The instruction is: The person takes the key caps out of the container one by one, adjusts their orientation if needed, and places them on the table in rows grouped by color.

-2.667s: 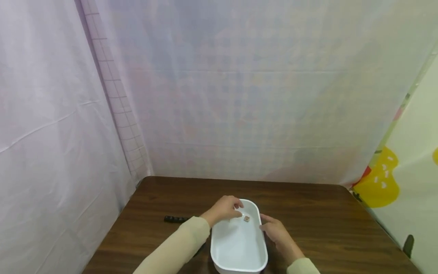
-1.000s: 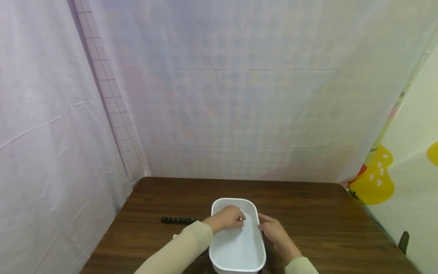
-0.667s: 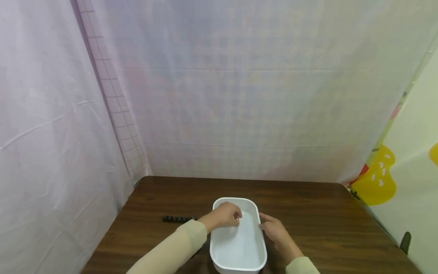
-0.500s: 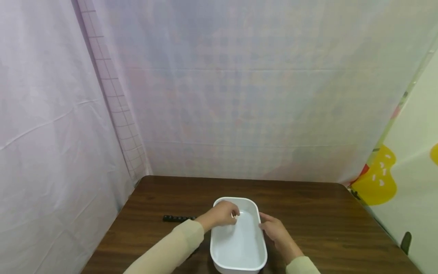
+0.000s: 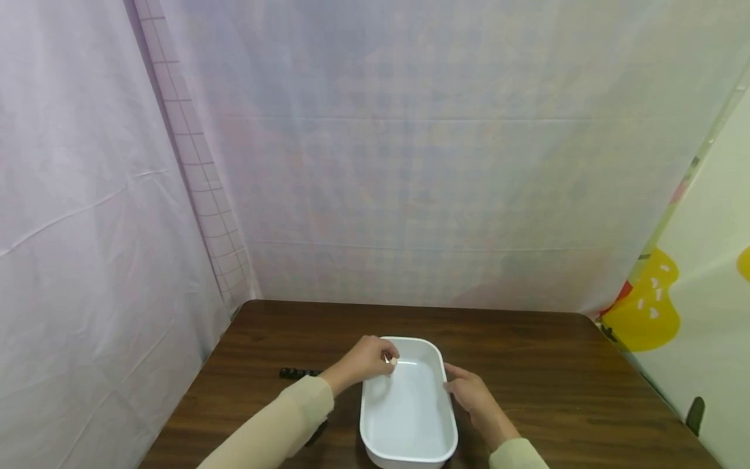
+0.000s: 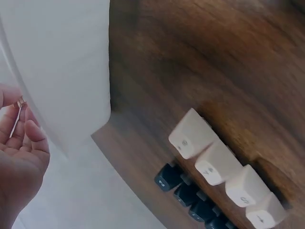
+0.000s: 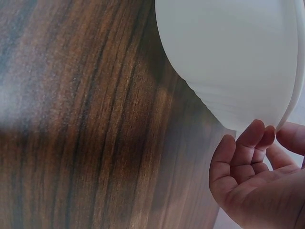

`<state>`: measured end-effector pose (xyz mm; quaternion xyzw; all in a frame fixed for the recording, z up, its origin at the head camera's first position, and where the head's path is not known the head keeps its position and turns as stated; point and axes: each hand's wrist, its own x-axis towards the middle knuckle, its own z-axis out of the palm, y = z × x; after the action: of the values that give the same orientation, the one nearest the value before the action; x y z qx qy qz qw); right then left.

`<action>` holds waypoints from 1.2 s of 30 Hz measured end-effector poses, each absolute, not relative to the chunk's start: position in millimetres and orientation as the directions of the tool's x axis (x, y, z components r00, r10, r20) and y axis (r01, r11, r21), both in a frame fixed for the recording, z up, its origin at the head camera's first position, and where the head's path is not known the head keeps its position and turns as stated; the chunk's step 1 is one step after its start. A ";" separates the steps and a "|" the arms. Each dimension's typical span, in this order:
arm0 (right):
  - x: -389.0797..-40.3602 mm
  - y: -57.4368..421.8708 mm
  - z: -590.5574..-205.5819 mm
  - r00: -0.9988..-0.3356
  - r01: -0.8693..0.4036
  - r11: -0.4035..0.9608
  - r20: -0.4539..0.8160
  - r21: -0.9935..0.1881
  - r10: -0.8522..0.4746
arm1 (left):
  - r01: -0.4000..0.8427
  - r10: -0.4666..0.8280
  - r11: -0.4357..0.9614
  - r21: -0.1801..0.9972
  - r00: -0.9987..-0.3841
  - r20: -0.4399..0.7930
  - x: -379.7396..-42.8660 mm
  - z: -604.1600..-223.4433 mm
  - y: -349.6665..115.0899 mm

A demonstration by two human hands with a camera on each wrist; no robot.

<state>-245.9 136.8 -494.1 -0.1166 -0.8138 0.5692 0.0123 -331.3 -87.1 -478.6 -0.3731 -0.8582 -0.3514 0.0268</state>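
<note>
A white rectangular container with rounded corners stands on the table. My left hand is at its left wall near the far end, pinching a small pale keycap between thumb and fingers. The fingers hide most of the keycap. In the left wrist view this hand shows beyond the container's rim. My right hand grips the container's right rim; in the right wrist view the fingers lie against its outer wall, with the thumb at the rim.
Left of the container, black keycaps lie in a row on the brown table. The left wrist view also has a row of white keycaps beside them. A dark object shows under the left sleeve. Curtains hang behind the table.
My left hand has picked up the keycap from the container floor and moved left and up with it to the left rim. My right hand has stayed on the right rim.
</note>
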 end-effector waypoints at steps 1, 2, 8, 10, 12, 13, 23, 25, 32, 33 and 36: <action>-245.8 136.9 -494.2 -0.972 0.176 0.324 -0.113 -0.930 0.205 | 0.645 0.616 0.477 0.597 -0.730 0.296 -331.1 -478.0 -89.3; -245.6 137.0 -494.0 -0.972 0.175 0.326 -0.112 -0.929 0.204 | 0.631 0.608 0.483 0.607 -0.741 0.286 -330.8 -477.2 -91.6; -245.0 137.4 -493.9 -0.972 0.179 0.320 -0.116 -0.930 0.205 | 0.571 0.567 0.509 0.644 -0.785 0.249 -326.4 -470.4 -106.6; -244.9 137.2 -494.1 -0.973 0.174 0.321 -0.112 -0.931 0.204 | 0.568 0.558 0.511 0.646 -0.790 0.253 -325.2 -468.5 -112.0; -244.8 137.0 -494.3 -0.973 0.171 0.325 -0.107 -0.930 0.204 | 0.562 0.549 0.508 0.653 -0.795 0.258 -324.1 -467.7 -117.6; -244.6 136.8 -494.0 -0.973 0.170 0.332 -0.105 -0.928 0.204 | 0.556 0.541 0.505 0.660 -0.800 0.260 -323.7 -467.7 -120.5; -244.2 137.3 -492.9 -0.969 0.196 0.307 -0.137 -0.931 0.204 | 0.495 0.471 0.459 0.737 -0.840 0.271 -319.8 -473.9 -157.8; -243.7 137.6 -493.0 -0.970 0.191 0.307 -0.133 -0.932 0.202 | 0.482 0.455 0.452 0.751 -0.848 0.271 -318.2 -475.2 -165.7; -244.1 137.4 -494.6 -0.974 0.173 0.287 -0.121 -0.942 0.191 | 0.487 0.419 0.457 0.744 -0.856 0.303 -313.2 -483.0 -192.9; -244.3 137.4 -494.5 -0.974 0.174 0.292 -0.121 -0.940 0.192 | 0.485 0.415 0.465 0.741 -0.858 0.301 -311.8 -484.1 -197.3; -244.7 138.0 -494.4 -0.972 0.182 0.309 -0.124 -0.933 0.198 | 0.458 0.397 0.484 0.745 -0.874 0.279 -307.9 -487.6 -211.0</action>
<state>-244.7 138.0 -494.4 -0.1176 -0.8090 0.5758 0.0069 -307.9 -211.0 -487.6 -0.2486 -0.8607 -0.4430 0.0344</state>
